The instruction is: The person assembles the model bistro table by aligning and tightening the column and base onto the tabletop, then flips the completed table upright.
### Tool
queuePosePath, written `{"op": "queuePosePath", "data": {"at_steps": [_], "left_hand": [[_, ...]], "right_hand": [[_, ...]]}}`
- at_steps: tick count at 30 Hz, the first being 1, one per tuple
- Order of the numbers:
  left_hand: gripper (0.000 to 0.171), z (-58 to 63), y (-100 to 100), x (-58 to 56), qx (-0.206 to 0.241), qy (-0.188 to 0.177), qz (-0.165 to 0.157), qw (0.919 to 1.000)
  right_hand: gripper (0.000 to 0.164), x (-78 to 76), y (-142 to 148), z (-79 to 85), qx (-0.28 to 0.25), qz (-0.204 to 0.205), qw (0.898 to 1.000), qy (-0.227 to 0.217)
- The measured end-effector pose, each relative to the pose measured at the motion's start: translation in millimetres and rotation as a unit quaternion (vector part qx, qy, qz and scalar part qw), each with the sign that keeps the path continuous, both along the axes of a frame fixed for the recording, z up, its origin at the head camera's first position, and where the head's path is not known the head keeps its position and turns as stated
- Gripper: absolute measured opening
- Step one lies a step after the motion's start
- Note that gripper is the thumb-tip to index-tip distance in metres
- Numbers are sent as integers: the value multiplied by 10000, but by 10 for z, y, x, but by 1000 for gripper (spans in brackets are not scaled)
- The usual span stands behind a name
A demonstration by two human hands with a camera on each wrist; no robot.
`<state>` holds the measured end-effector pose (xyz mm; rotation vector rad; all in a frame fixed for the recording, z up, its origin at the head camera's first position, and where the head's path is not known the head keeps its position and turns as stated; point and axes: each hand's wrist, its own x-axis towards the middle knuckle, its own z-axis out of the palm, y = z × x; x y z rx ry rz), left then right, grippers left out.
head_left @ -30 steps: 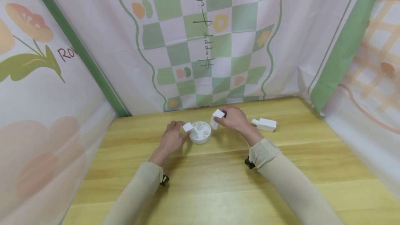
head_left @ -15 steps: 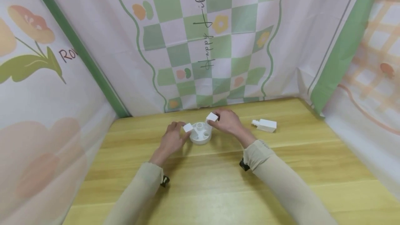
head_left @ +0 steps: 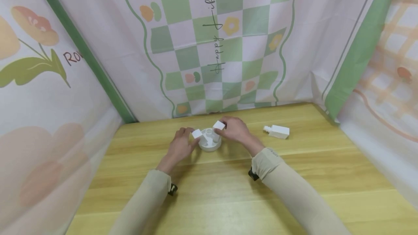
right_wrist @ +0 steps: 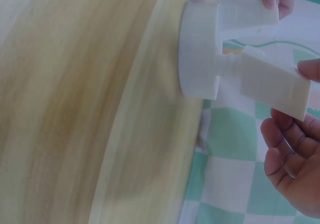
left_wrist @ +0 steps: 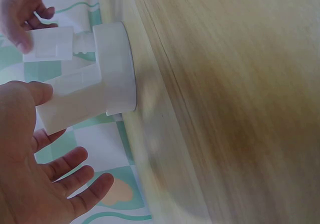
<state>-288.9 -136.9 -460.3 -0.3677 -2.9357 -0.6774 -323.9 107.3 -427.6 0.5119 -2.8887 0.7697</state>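
Two white blocks meet a shallow round white base (head_left: 210,148), which sits toward the far edge of the wood-grain bench (head_left: 209,202), between the person's hands. The left hand (head_left: 179,145) has a narrow grip: thumb and forefinger pinch the top of the left block (head_left: 197,134), while its other fingers spread loosely. This block's lower end goes down behind the base's rim on the left side; whether it is fully seated I cannot tell. The right hand (head_left: 236,129) also holds narrow, its thumb and fingers pinching the right block (head_left: 218,125) at the upper end. In the right wrist view, a ridged peg (right_wrist: 228,65) shows between that block and the base, its tip hidden by the rim. A round socket (head_left: 209,132) shows inside the base on its far side. To the right, well apart from the base, a third block (head_left: 279,131) lies on its side, peg pointing left. Beyond the bench hangs a green-and-white checked cloth (head_left: 202,35) printed with flowers and lettering.
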Motion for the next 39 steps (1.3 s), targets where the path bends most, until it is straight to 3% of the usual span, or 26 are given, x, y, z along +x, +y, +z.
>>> {"op": "queuePosePath", "data": {"at_steps": [5, 12, 20, 25, 29, 35, 39], "left_hand": [[52, -11, -3, -5, 0, -14, -13, 10000], [51, 0, 5, -6, -3, 39, -33, 10000], [51, 25, 9, -13, 7, 86, -24, 10000], [51, 23, 13, -6, -14, 48, 14, 10000], [50, 14, 11, 2, -44, 28, 3, 10000], [50, 17, 10, 12, -61, 60, -2, 10000], [50, 14, 7, 11, -22, 79, -3, 10000]], "right_hand": [[37, 14, -29, -14, 63, 21, 9999, -76], [52, 25, -26, -40, 229, 67, 9997, -63], [57, 14, 25, -19, 331, 483, 9983, 24], [39, 15, 29, -24, 357, 425, 9984, 73], [44, 41, 23, -21, 403, 398, 9984, -80], [59, 91, 50, 16, 655, 1025, 9925, -139], [46, 90, 44, 25, 738, 1182, 9902, -22]]}}
